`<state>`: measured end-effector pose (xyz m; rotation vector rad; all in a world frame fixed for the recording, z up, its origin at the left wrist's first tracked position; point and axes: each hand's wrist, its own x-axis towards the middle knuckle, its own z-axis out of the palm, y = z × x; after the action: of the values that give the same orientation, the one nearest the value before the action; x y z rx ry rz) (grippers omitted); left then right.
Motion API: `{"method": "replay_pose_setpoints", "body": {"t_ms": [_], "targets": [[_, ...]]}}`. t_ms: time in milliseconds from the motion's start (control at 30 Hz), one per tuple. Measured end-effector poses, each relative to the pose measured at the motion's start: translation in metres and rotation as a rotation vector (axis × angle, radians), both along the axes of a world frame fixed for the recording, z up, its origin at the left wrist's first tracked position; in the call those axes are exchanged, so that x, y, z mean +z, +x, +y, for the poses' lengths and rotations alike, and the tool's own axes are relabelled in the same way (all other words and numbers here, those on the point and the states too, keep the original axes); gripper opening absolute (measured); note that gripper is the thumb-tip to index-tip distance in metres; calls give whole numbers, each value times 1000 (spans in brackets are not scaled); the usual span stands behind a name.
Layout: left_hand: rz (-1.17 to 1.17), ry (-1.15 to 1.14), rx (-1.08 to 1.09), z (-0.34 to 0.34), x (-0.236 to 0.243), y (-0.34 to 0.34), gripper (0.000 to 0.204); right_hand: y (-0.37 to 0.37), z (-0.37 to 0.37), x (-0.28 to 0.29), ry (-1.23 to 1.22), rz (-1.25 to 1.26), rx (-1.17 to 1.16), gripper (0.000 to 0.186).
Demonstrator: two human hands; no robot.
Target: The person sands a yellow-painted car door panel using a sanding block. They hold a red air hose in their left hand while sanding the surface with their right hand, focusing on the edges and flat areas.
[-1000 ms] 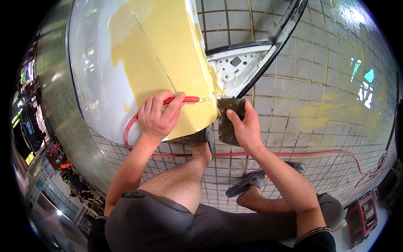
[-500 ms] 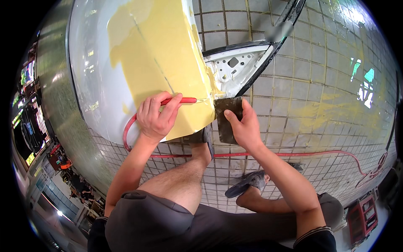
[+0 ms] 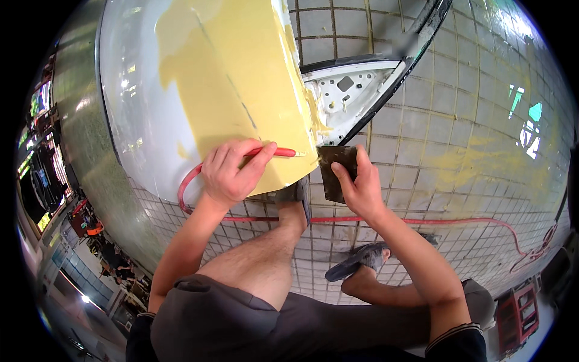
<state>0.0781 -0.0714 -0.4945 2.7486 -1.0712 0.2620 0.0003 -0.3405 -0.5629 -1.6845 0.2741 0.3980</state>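
A pale car door (image 3: 136, 136) with a broad layer of yellow filler (image 3: 241, 78) lies in front of me. My left hand (image 3: 235, 172) is closed around the end of a red hose (image 3: 189, 178), whose narrow, light tip points right, over the filler near the door's edge. In my right hand (image 3: 363, 188) is a dark, flat rectangular pad (image 3: 338, 170), pinched with the thumb on top. One upper corner of the pad is at or beside the door's edge; whether they touch, I cannot tell. Beyond it is the door's white triangular corner panel (image 3: 347, 99), with several holes.
The red hose runs across the tiled floor (image 3: 446, 111) behind my hands to a coil at the right. A black-edged window frame (image 3: 416, 51) rises from the door. My feet in dark slippers (image 3: 356, 262) stand close by. Yellow residue marks the tiles.
The view has shifted slightly, so the door appears further right. My left hand has brought the hose tip a little lower and closer to the door's edge. Both hands keep their holds.
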Motion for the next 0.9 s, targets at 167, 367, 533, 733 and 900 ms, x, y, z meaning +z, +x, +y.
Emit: {"method": "replay_pose_setpoints", "body": {"t_ms": [167,367,533,733,900], "targets": [[-23,-5,76,5,2,1,35,1,0,0,33,10,-19,28],[-70,-51,115,14,-7,13,35,1,3,1,140,129,-62,28],[-60,-44,124,13,-8,14,36,2,5,-2,233,148,-129,25],[-62,-31,135,12,-8,12,35,7,11,8,268,235,-202,21],[-67,-27,129,10,-7,13,33,2,15,4,264,252,-243,19]]}}
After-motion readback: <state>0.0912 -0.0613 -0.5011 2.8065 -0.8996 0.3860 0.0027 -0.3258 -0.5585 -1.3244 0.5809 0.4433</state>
